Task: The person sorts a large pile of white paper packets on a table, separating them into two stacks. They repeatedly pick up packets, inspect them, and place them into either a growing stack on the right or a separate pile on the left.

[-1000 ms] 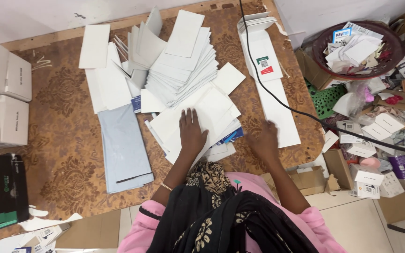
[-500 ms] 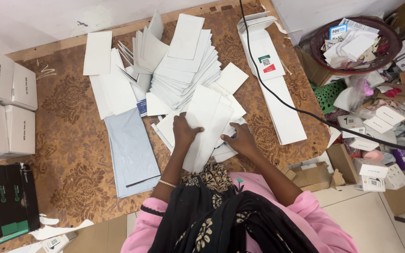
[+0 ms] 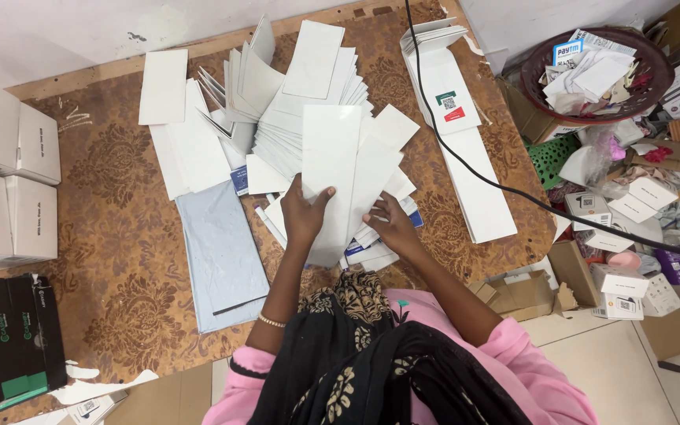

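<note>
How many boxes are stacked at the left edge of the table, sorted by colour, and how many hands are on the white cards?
White boxes: 4 partly in view
Black boxes with green marks: 1 stack, count within it unclear
Hands on the white cards: 2, the left hand and the right hand
Total: 7

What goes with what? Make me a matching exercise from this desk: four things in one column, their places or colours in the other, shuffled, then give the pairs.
Things:
1. Long white card
2. Pale blue sheet
3. Round dark basket
4. Black cable

Descriptions:
A. Lies flat on the patterned table, beside the left hand
B. Full of papers, off the table's right end
C. Held up by the left hand, with the right hand close by
D. Runs across the white folded boxes

Pairs: 1-C, 2-A, 3-B, 4-D
</note>
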